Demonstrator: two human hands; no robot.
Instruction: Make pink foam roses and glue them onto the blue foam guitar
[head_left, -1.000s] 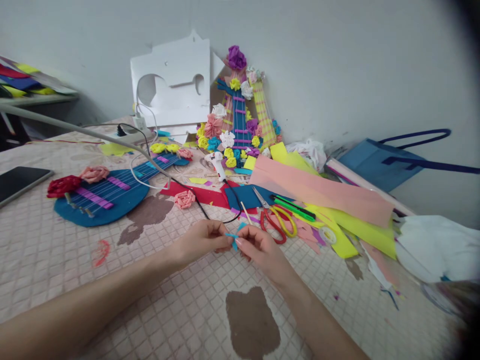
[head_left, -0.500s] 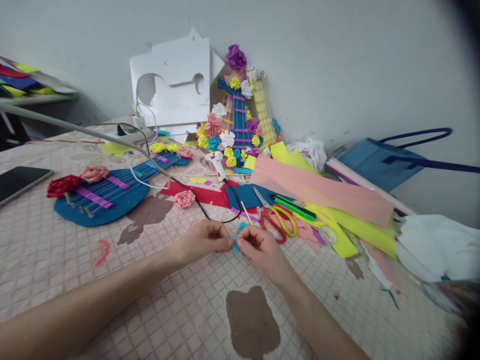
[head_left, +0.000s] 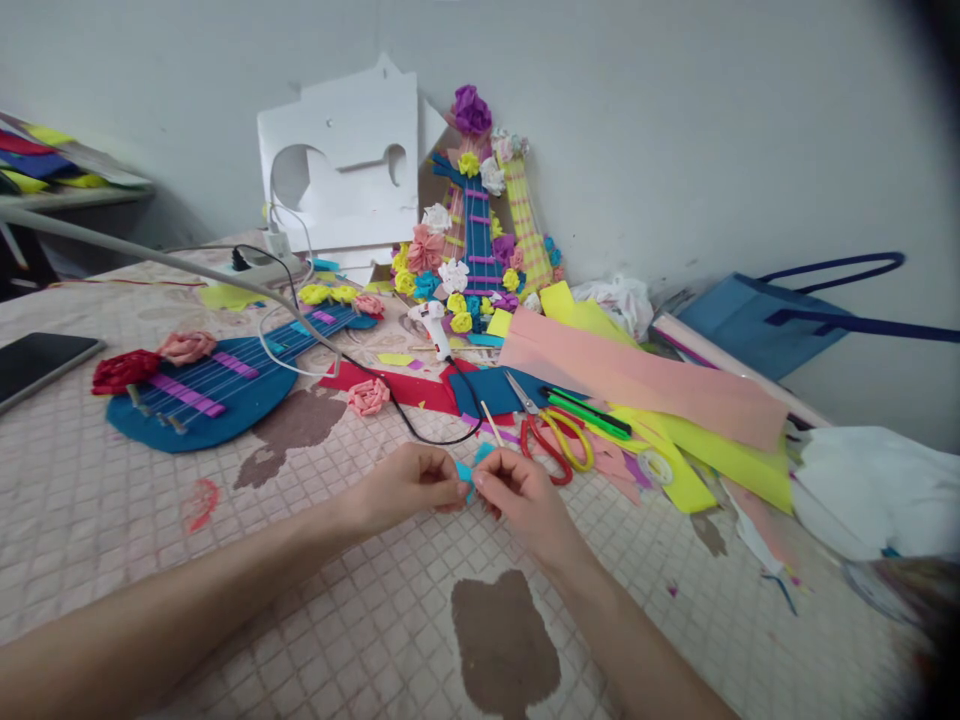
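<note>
A small piece of bright blue crepe paper [head_left: 464, 472] is pinched between my two hands, a little above the table. My left hand [head_left: 420, 478] has thumb and forefinger closed on its left side. Opposite, the fingertips of my right hand [head_left: 517, 488] grip its right side, and part of the paper is hidden behind them. Just beyond the hands lie a wooden stick [head_left: 492, 424] and scissors [head_left: 551, 440] with red and yellow handles. A pink paper rose [head_left: 368, 397] rests on the table farther left.
A blue paper guitar [head_left: 202, 395] with roses lies at the left, near a phone [head_left: 45, 365]. A white glue gun [head_left: 430, 328] trails a black cord. Green cutters [head_left: 589, 413] and pink paper [head_left: 637, 380] are at the right. Flower-covered guitars [head_left: 480, 230] lean on the wall.
The blue paper has turned between my fingers: a thin twisted strip showed earlier, and now a flatter bit shows by the left fingertips. Both hands stay in nearly the same place.
</note>
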